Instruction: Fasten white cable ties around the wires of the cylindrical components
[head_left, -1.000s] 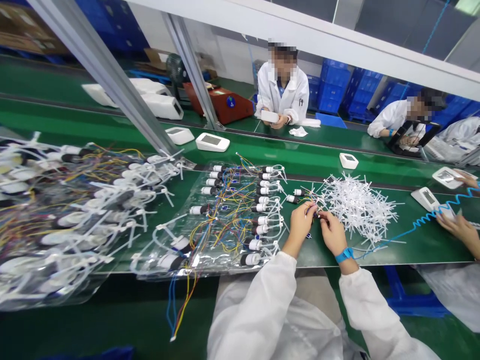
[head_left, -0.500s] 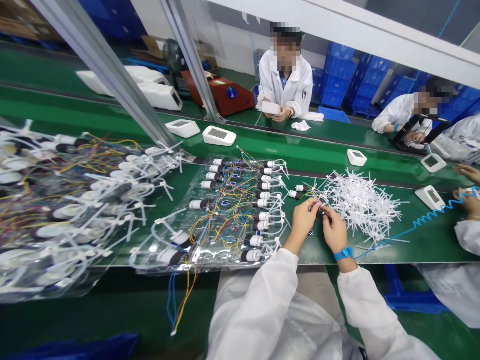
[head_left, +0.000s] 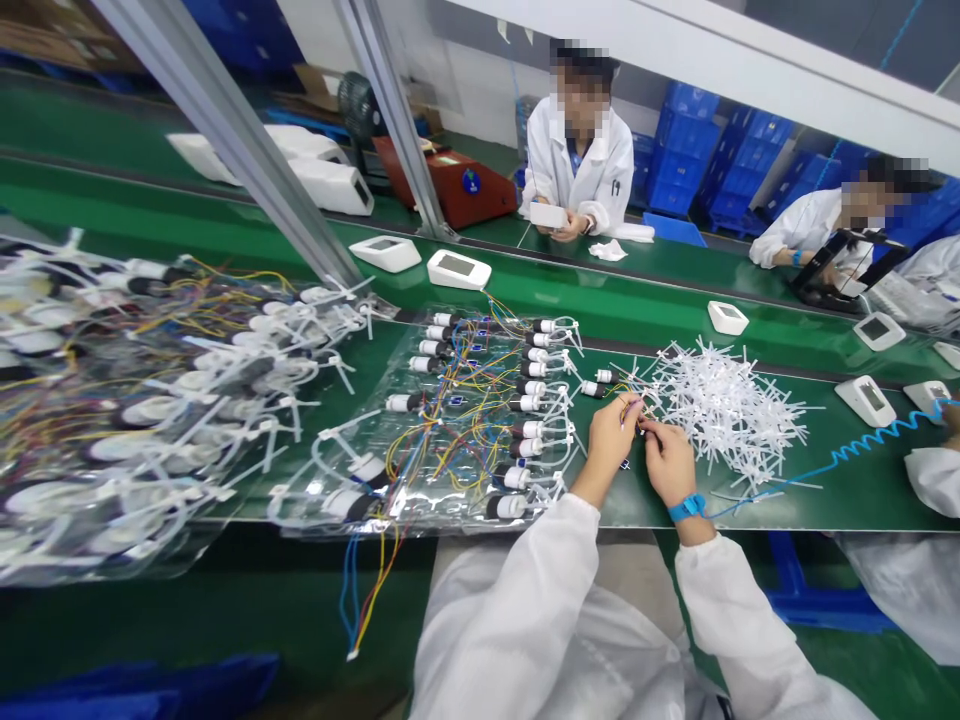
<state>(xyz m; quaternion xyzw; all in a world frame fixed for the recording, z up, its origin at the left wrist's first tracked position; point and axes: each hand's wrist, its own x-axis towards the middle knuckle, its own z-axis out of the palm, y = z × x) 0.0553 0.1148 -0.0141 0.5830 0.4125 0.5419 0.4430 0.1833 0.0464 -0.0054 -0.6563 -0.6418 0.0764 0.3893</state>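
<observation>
My left hand [head_left: 611,432] and my right hand [head_left: 666,455] meet over the green bench [head_left: 840,490], both pinched on a small bundle of coloured wires [head_left: 632,408] held between them. A blue wrist strap [head_left: 688,508] circles my right wrist, and its coiled blue cord [head_left: 847,452] runs off to the right. Just beyond my fingers lies a heap of white cable ties [head_left: 724,408]. Left of my hands, rows of small white and black motors with coloured wires [head_left: 480,410] lie on a clear plastic sheet.
More wired parts in plastic [head_left: 142,400] fill the bench's left side. White devices [head_left: 458,269] ride the belt behind. Slanted metal posts [head_left: 247,150] stand at the left. Two people in white coats sit across the line, and a co-worker's sleeve [head_left: 930,480] shows at the right edge.
My hands have stayed together on the wire bundle, shifting only slightly. The co-worker's hands at the right have drawn back out of view, and the white devices there have shifted.
</observation>
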